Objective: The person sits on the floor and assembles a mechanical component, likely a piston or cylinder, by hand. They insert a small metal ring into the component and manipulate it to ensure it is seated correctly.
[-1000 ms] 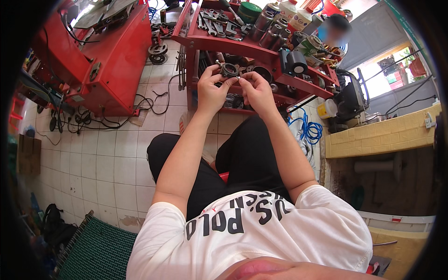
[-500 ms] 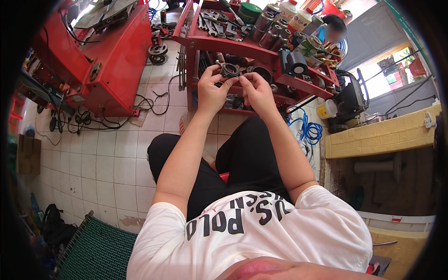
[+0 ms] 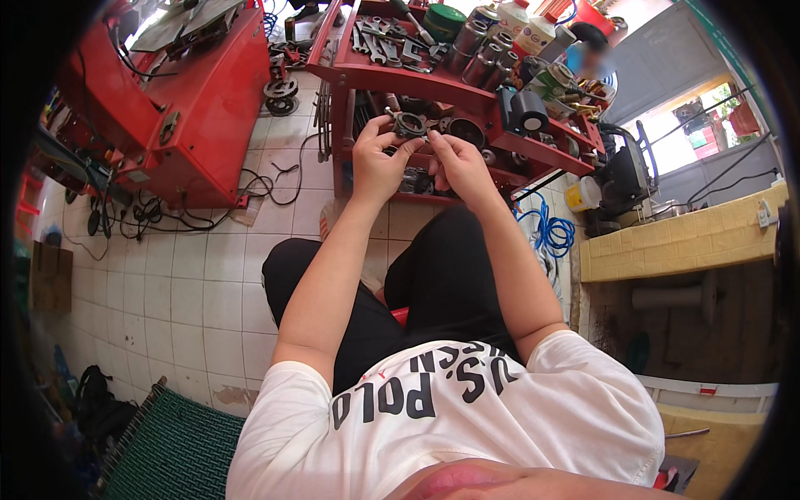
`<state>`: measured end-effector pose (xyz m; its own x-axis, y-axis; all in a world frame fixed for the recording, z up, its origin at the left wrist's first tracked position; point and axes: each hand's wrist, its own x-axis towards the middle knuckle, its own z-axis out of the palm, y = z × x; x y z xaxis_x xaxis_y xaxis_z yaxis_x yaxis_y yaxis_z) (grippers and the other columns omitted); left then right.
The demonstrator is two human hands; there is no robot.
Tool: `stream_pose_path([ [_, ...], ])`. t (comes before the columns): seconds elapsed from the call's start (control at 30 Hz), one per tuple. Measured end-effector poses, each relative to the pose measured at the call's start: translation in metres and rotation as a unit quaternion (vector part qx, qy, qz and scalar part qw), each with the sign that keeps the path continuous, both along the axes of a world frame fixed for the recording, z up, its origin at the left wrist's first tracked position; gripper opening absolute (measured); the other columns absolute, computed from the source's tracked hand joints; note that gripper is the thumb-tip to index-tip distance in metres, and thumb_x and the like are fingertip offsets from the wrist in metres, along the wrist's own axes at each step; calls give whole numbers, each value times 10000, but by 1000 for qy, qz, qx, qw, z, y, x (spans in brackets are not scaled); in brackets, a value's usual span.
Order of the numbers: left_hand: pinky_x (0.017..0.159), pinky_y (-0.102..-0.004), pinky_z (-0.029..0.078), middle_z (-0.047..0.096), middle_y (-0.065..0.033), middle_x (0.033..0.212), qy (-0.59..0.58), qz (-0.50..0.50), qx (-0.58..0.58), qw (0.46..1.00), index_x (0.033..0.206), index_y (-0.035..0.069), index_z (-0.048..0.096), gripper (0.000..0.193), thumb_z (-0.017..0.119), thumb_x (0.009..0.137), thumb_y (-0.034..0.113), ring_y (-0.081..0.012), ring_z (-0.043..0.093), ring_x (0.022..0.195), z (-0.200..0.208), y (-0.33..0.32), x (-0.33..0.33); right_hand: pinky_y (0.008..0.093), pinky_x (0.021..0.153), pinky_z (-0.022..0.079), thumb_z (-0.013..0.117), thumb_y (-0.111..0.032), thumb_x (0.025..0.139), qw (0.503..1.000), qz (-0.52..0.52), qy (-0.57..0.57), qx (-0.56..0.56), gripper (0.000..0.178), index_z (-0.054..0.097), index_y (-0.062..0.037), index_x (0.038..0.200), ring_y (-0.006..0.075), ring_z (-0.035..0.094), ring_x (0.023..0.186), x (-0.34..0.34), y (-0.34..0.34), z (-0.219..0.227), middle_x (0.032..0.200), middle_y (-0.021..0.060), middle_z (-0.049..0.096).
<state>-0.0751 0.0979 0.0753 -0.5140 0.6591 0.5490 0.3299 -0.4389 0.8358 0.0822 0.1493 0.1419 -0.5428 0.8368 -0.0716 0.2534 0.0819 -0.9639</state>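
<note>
A small dark metal ring-shaped part with a bolt-like end sits in my left hand; the thumb and fingers are closed round its edge. My right hand is beside it, thumb and forefinger pinched at the part's right side. Whatever is between those two fingertips is too small to make out. Both hands are raised in front of the red tool cart, above my knees. Loose metal parts lie on the cart's lower shelf behind my fingers.
Spanners, sockets and bottles crowd the cart's top. To the left stands a red machine, with black cables on the tiles. A blue hose lies coiled at right. Another person is beyond the cart.
My right hand has shifted very slightly at the ring-shaped part. My left hand holds the part in nearly the same place.
</note>
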Motion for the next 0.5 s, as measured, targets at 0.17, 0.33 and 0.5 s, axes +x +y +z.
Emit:
stream_pose_path([
  [0.17,897,-388,531,687,-112,1189,1,10,-2,1000,931,61,817,239,875,793,247,-277,678,1069,0,2,2,233,473,414,627,-422,1033,997,-5,61,44,397,638,-27,1079,60,523,512,-1,0,-7,737,0,592],
  [0.33,902,-387,529,688,-112,1185,21,16,1,1000,933,62,817,244,878,789,250,-277,678,1069,1,0,0,235,469,410,593,-426,1051,997,-44,58,35,395,623,-32,1036,65,521,504,-3,-1,-9,737,-1,585],
  [0.5,903,-388,528,689,-110,1183,24,14,5,1000,943,64,817,242,877,791,242,-277,679,1068,2,-1,1,239,467,411,569,-437,1061,1000,-11,25,-2,404,612,-37,1022,70,521,498,-1,-3,0,734,-5,574],
])
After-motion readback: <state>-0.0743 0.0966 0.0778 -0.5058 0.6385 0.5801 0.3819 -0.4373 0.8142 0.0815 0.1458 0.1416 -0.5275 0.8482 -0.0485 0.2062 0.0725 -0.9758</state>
